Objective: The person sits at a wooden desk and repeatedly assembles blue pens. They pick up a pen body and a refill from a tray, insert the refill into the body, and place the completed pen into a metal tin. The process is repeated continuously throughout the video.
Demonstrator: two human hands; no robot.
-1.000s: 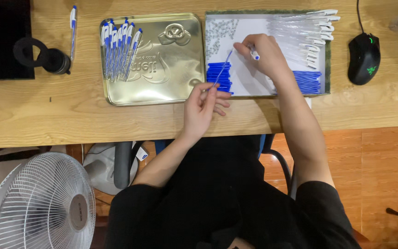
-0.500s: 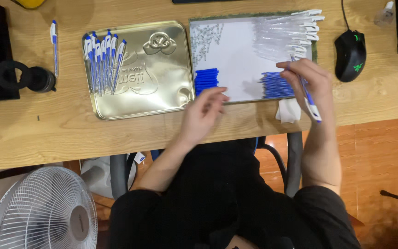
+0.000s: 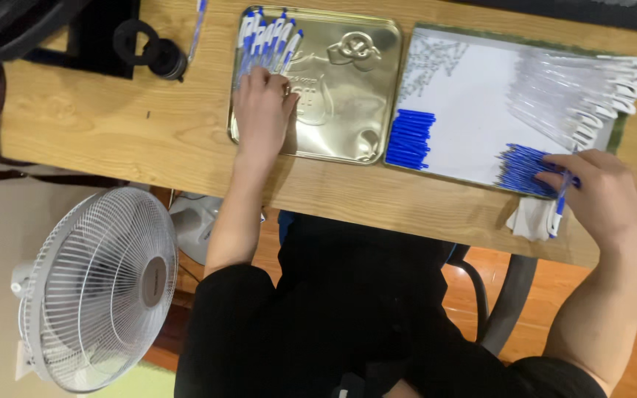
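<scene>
Nearest to me stands a white pedestal fan [image 3: 97, 291] on the floor, just below the table edge, beside the seated person's dark lap; above it runs the wooden table [image 3: 112, 140], and both forearms reach up across it.

The right hand [image 3: 602, 195] rests near the front edge of the table, fingers curled together around a blue-and-white pen [image 3: 559, 210] that points down towards a crumpled white cloth [image 3: 532, 220]; its fingertips touch a heap of blue pen parts [image 3: 521, 168] lying on the near right corner of a white sheet [image 3: 466, 118]; a second, tidier stack of blue caps [image 3: 411, 138] lies at the sheet's near left corner.

The left hand [image 3: 262, 110] lies flat on the left side of a gold metal tray [image 3: 348, 96], fingers close together and stretched forward, their tips on a row of finished blue-and-white pens [image 3: 267, 37] at the tray's far left corner; whether it grips any of them I cannot tell.

Further back on the sheet, clear pen barrels [image 3: 576, 92] fan out towards the right; at the far left sits a black round object [image 3: 149, 48] beside a lone pen [image 3: 198, 22].
</scene>
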